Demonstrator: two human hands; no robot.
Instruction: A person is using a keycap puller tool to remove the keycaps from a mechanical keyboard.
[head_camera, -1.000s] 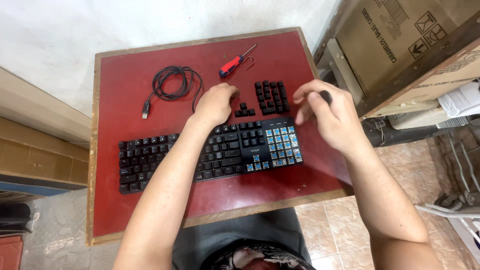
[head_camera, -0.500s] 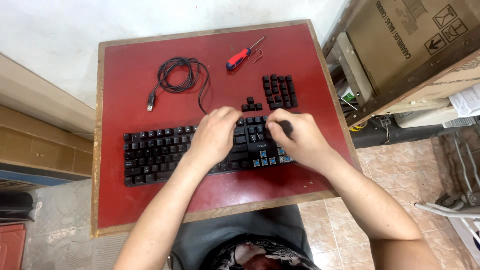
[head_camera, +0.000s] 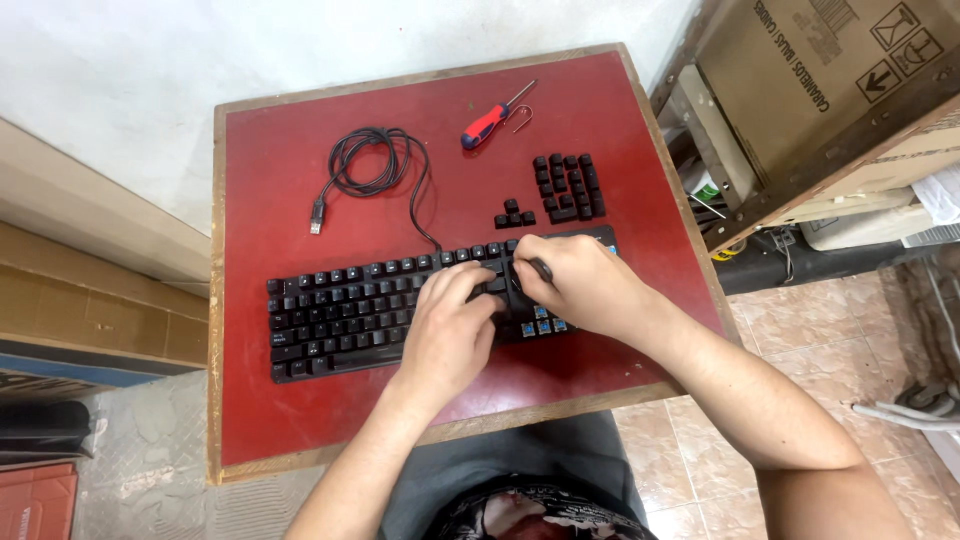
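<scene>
keyboard: black, lies across the front half of the red table, cable end toward the back; both hands sit on its right part.
left hand: palm down on the keys, fingers curled and pressing on the board, not gripping anything I can see.
right hand: clenched round a small black tool, tip down at the keys just beside the left fingertips.
bare switches: blue, show under the right hand where caps are off.
loose keycaps: black, grouped on the table behind the keyboard's right end; smaller cluster just left of them.
cable: coiled behind the keyboard, plug lying at the left.
screwdriver: red and blue handle, near the back edge, thin wire hook just beside it.
cardboard boxes: right of the table, apart from it.
</scene>
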